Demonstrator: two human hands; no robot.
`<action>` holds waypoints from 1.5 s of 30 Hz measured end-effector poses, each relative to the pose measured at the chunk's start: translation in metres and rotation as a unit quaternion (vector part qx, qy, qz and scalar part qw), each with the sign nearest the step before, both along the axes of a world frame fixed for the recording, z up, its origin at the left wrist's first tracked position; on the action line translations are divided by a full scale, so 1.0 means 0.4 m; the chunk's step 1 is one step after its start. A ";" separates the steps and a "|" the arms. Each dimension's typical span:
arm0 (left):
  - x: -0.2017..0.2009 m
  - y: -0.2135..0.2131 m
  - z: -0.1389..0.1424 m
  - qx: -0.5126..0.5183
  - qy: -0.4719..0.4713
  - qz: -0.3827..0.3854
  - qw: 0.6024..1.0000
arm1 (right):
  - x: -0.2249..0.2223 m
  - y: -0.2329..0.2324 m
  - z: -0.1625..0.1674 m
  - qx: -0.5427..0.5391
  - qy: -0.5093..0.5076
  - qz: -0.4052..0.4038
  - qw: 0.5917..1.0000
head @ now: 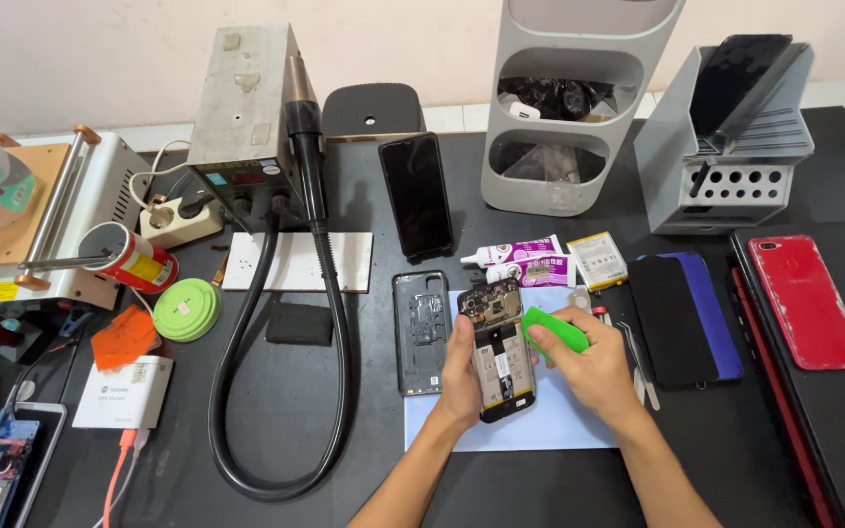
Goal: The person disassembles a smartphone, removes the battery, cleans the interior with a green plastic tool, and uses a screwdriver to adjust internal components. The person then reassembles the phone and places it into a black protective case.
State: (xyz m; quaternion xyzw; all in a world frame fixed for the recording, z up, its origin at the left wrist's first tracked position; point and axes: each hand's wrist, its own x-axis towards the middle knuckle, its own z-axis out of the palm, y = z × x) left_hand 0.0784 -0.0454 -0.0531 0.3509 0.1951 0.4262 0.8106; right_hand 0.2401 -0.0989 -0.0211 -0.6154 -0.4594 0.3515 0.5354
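From the head camera, 2 hands work over a pale blue mat (559, 420) on the black table (344, 460). 1 opened phone (501, 354) with its back removed lies on the mat, long axis running away from the person, camera end pointing toward the far wall. The left hand (460, 376) curls around the phone's left edge, fingers closed on it. The right hand (594, 364) is closed around 1 green tool (554, 330), whose tip meets the phone's right edge. Just left of the phone lies 1 grey back cover (421, 330). Behind stand 1 dark phone (417, 196), propped upright, and 2 glue tubes (518, 262). 1 red phone (807, 298) lies well apart on the right.
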 end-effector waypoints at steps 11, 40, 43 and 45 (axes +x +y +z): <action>-0.001 -0.002 -0.014 0.022 0.012 -0.003 1.000 | 0.023 0.012 -0.020 -0.011 0.041 0.038 0.998; -0.007 0.010 0.004 -0.090 -0.028 -0.096 0.991 | 0.034 0.017 -0.012 -0.056 0.191 0.070 0.977; -0.014 0.017 0.022 -0.105 -0.040 -0.113 0.987 | 0.033 0.018 -0.013 -0.053 0.188 0.080 0.978; -0.018 0.017 0.033 -0.118 -0.031 -0.109 0.986 | 0.035 0.019 -0.011 -0.062 0.191 0.080 0.976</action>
